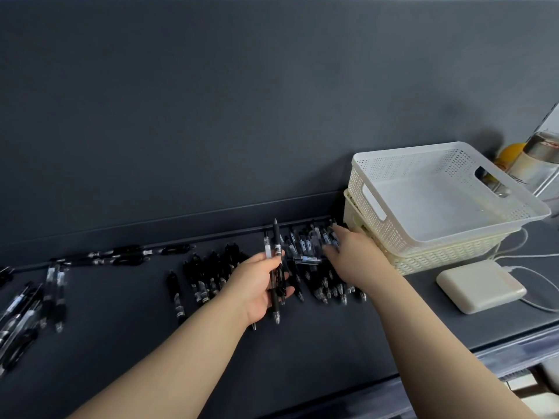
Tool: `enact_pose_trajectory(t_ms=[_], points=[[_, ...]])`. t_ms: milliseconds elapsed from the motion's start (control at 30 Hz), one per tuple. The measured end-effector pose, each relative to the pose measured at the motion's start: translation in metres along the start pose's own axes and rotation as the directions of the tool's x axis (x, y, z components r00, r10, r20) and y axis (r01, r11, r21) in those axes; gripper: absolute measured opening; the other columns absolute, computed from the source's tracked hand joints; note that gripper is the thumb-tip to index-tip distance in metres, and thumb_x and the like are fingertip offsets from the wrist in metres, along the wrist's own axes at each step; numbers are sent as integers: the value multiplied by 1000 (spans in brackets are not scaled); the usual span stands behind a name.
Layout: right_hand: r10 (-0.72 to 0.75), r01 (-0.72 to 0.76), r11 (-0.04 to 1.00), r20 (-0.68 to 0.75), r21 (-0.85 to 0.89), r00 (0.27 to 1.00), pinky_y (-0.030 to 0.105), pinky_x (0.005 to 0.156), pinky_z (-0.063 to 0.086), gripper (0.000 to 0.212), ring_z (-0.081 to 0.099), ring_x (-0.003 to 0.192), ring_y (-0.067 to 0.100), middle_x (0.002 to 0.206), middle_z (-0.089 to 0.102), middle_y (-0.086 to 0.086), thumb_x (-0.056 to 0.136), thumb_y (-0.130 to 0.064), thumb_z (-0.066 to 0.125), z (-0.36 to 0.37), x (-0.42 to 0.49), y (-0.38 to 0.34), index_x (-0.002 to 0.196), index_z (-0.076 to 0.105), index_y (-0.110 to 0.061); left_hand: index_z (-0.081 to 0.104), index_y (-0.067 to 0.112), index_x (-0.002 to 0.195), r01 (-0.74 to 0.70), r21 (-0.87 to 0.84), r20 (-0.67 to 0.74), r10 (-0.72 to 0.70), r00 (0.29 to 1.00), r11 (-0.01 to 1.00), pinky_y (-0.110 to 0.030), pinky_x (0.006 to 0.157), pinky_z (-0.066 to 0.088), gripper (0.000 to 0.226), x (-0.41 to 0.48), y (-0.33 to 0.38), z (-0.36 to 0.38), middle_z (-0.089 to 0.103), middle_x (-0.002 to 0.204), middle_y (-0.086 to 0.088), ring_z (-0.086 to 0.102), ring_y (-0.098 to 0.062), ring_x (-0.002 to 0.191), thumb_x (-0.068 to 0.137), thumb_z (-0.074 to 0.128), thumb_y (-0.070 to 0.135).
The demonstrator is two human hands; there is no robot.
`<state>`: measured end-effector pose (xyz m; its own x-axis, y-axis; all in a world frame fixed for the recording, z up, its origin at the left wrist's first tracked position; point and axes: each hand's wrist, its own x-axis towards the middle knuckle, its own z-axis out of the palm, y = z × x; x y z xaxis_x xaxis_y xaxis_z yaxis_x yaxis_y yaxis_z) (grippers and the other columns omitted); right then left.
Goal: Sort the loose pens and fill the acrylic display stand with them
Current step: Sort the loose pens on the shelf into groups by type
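Several black and clear pens lie in a loose heap [305, 249] on the dark desk, at the middle against the back ledge. My left hand [257, 285] is shut on a small bunch of pens [276, 252], a black one and a clear one standing upright. My right hand [352, 255] reaches into the right part of the heap with fingers spread, touching pens; I cannot tell whether it grips one. More pens lie in a group at the far left [27, 309] and in a row along the ledge [121, 255]. No acrylic stand is in view.
Two stacked perforated baskets, white [532, 207] on cream [438, 258], stand at the right. A white power bank [481, 287] with cables lies in front of them. A jar [541, 152] and a yellow object sit at the far right. The desk's front edge runs bottom right.
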<state>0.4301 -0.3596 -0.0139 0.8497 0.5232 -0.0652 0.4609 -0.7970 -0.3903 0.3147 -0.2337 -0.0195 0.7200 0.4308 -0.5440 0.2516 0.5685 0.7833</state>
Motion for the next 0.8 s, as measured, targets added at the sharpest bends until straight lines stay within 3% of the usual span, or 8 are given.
enact_pose_trajectory(t_ms=[100,167,267,400,467,567,667,800], points=[[-35,33,999,141,18,989,39,107,33,83,33,133,32,147,28,13,85,-59,51,-5,-7,-1,149,15,-20,63,12,95,-9,-8,-4,9,1000,1000,-35,63,54,15,-1,-1,2,65,88,-7,62,-21,83,96,49,7],[-65,66,998,202,4,977,39,108,32,91,30,135,32,147,26,9,80,-60,57,-2,-10,1,150,10,-23,63,12,97,-11,-21,-14,11,1000,1000,-35,63,54,15,-2,-2,2,65,90,-8,61,-22,85,96,49,7],[-76,77,996,33,-43,997,38,101,40,71,43,126,31,140,37,10,89,-42,56,7,-7,7,147,21,-20,63,11,101,-13,-20,-17,12,1000,1000,-33,58,54,15,-3,-2,1,62,88,-7,59,-20,83,96,49,8],[-38,20,995,-185,-98,982,31,73,48,51,61,98,29,122,51,11,87,-3,47,6,8,2,136,39,-14,64,10,101,-5,-31,8,5,1000,1000,-33,57,54,15,-5,-2,-1,61,86,-8,61,-20,78,96,49,8],[-30,5,986,-144,-168,989,31,67,47,49,61,96,28,120,50,10,84,1,44,8,14,-1,132,41,-10,64,11,99,2,-43,34,0,999,999,-34,59,54,16,-6,-1,-2,63,84,-9,63,-21,77,96,49,7],[-74,42,982,-173,-183,982,35,77,48,34,52,108,29,119,51,9,90,-13,45,11,13,-5,124,48,-10,63,10,105,6,-49,73,-2,997,999,-34,61,54,17,-8,0,-5,64,82,-9,63,-21,75,96,49,7],[-207,219,976,-257,16,944,33,84,45,31,56,103,27,109,61,11,94,-26,46,8,-1,-24,113,61,-8,62,9,108,-2,-29,115,5,993,1000,-33,58,55,18,-9,1,-9,64,77,-8,63,-20,69,95,50,7],[-217,203,882,-16,425,976,28,58,42,29,53,56,15,60,61,4,91,-31,53,6,-15,-51,81,66,-7,63,10,97,-6,25,205,1,979,1000,-36,60,53,15,-13,2,-11,65,74,-8,65,-20,66,95,49,6]])
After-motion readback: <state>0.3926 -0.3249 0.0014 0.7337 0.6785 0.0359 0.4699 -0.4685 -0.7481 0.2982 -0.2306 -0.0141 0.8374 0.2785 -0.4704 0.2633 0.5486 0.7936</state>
